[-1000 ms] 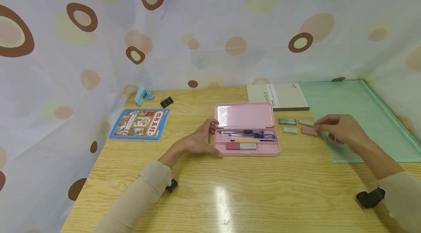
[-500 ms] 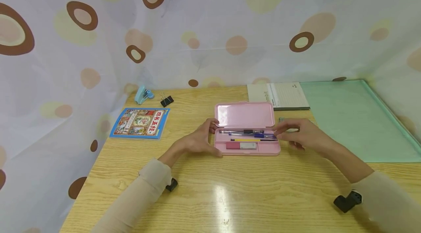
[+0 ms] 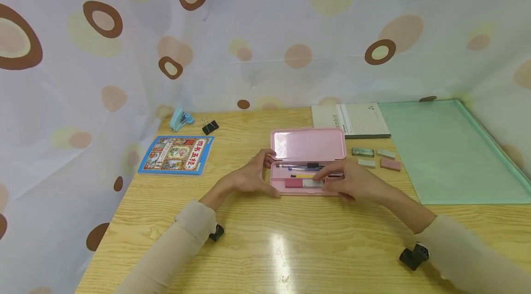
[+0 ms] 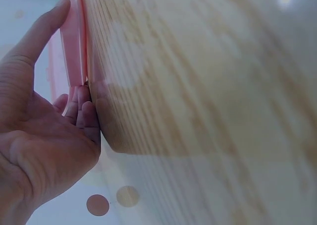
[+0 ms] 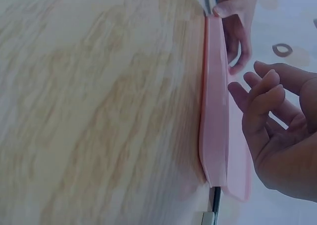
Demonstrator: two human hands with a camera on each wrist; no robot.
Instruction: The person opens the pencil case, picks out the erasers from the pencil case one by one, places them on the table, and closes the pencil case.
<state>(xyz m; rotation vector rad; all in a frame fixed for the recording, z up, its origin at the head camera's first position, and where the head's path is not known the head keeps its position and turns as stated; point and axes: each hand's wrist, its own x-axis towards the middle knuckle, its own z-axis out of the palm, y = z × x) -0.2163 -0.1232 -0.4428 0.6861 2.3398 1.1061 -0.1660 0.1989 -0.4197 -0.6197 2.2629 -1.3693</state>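
An open pink pencil case (image 3: 309, 146) lies in the middle of the wooden table (image 3: 290, 243), lid raised toward the back. Its tray holds pens (image 3: 309, 167), a yellow pencil (image 3: 304, 176) and a pink-and-white eraser (image 3: 304, 184). My left hand (image 3: 249, 178) grips the case's left end, thumb on the far side and fingers on the near side; the left wrist view shows this left hand (image 4: 44, 136) against the pink case edge (image 4: 74, 46). My right hand (image 3: 352, 182) hovers over the tray's right part, fingers loose and holding nothing. In the right wrist view the right hand (image 5: 282, 131) is beside the case (image 5: 214, 111).
Several small erasers (image 3: 375, 158) lie right of the case, beside a green mat (image 3: 448, 146). A notebook (image 3: 352, 120) sits behind them. At the left are a blue book (image 3: 177, 155), a light-blue stapler (image 3: 180, 120) and a black binder clip (image 3: 210, 127). A spotted curtain surrounds the table.
My right hand moved left from the erasers by the green mat to above the case's tray, taking nothing with it. The left hand and the case stayed still.
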